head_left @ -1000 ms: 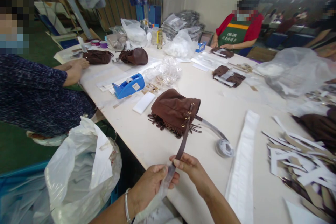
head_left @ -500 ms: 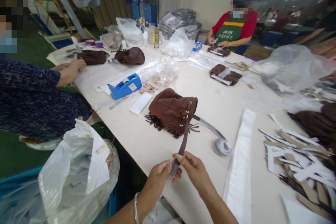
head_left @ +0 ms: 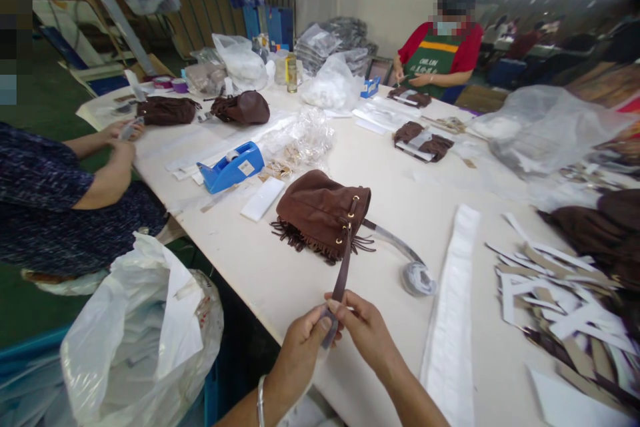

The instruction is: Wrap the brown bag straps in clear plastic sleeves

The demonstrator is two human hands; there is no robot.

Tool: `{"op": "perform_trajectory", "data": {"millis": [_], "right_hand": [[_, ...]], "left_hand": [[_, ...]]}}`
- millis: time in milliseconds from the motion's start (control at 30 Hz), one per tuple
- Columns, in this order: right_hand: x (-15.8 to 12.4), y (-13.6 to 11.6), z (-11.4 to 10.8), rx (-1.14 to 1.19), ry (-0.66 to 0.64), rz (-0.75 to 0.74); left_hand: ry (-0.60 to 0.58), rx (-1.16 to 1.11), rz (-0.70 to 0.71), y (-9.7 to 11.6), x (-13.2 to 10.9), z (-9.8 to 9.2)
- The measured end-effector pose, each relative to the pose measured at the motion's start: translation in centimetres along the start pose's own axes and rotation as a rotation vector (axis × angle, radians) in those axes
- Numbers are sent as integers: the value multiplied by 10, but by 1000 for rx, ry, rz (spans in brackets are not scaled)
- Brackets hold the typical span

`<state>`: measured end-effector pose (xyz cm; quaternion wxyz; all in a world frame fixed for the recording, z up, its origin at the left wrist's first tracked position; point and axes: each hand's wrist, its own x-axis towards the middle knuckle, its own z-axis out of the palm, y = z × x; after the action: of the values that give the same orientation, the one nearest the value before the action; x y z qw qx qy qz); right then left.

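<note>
A brown fringed drawstring bag (head_left: 320, 210) lies on its side on the white table (head_left: 385, 340). One of its straps (head_left: 342, 273) stretches toward me, its near end covered by a clear greyish wrap. My left hand (head_left: 305, 340) pinches that wrapped end between thumb and fingers. Just beside it, my right hand (head_left: 363, 327) grips the same strap, thumb on top. A second strap runs right from the bag, wrapped in grey film, and ends in a small grey roll (head_left: 418, 278). Behind the bag lies a white foam piece (head_left: 263, 199).
A blue tape dispenser (head_left: 233, 167) stands beyond the bag. White padding (head_left: 453, 313) lies to the right, near a heap of strips (head_left: 565, 307). An open plastic bag (head_left: 145, 333) stands at lower left. Co-workers are at the left and far side, a sleeve (head_left: 40, 173) close by.
The view has shifted slightly, so the table things sit a little further left. Both my hands stay on the strap end. The left co-worker's hands have drawn back from a brown bag.
</note>
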<state>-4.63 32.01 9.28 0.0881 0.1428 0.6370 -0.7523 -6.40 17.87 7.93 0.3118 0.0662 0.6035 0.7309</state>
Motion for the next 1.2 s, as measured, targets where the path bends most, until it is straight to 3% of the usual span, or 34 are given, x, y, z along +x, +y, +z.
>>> {"op": "perform_trajectory", "data": {"millis": [100, 233, 300, 433, 600, 700, 900, 1067, 1200], "right_hand": [[10, -3, -6, 46, -27, 3], [29, -14, -10, 50, 139, -33], [34, -17, -8, 66, 160, -47], [30, -9, 1, 147, 86, -31], [19, 0, 6, 213, -20, 49], [22, -9, -1, 215, -17, 27], [39, -22, -7, 341, 128, -18], [37, -7, 4, 366, 41, 21], [41, -5, -4, 327, -11, 32]], "left_hand": [[-13, -72, -32, -8, 5, -1], [-31, -114, -124, -20, 15, -8], [-4, -134, -139, -21, 18, -13], [22, -105, -124, -14, 21, -15], [40, -90, -116, -1, 25, -4], [67, -116, -126, 6, 25, 2], [119, -116, -125, 15, 22, 3], [161, -52, -128, 25, 30, 1], [167, -24, -141, 29, 37, -1]]}}
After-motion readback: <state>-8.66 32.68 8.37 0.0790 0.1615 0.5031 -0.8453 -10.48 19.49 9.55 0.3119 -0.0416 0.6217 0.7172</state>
